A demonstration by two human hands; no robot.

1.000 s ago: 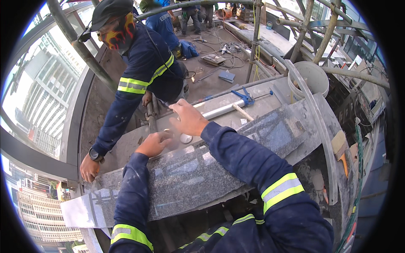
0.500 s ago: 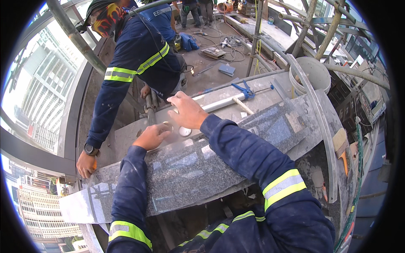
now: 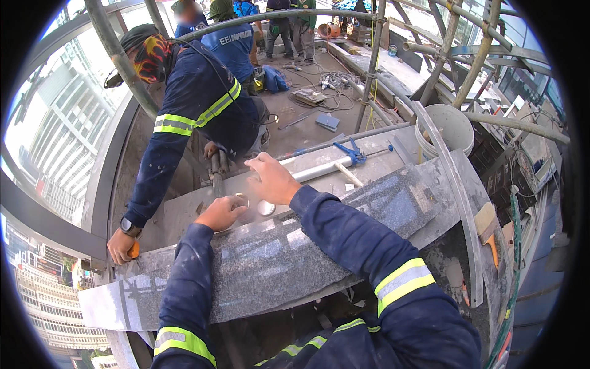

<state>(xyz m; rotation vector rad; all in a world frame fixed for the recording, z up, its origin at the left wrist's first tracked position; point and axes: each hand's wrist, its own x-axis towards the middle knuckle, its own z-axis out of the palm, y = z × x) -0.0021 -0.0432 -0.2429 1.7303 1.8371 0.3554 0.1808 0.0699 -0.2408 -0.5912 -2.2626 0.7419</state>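
The person's dark blue sleeves (image 3: 362,237), banded in reflective yellow and silver, reach over a long grey speckled slab (image 3: 270,270). A brush (image 3: 488,229) with an orange handle is at the slab's right. By the slab's far edge, the left hand (image 3: 220,213) has its fingers curved loosely inward, and the right hand (image 3: 275,178), a little farther out, holds thumb and fingers partly bent and apart; at this scale I cannot tell whether either has hold of anything. A pale round disc (image 3: 266,208) lies just below the right hand, near the left hand's fingertips. Leftward, a co-worker's hand (image 3: 121,246) has an orange object (image 3: 133,249) at the slab's end. Beyond are a caulking gun (image 3: 319,173) with a silver barrel, a white bucket (image 3: 465,126), the leaning co-worker (image 3: 203,92) and, farthest, people standing (image 3: 289,31).
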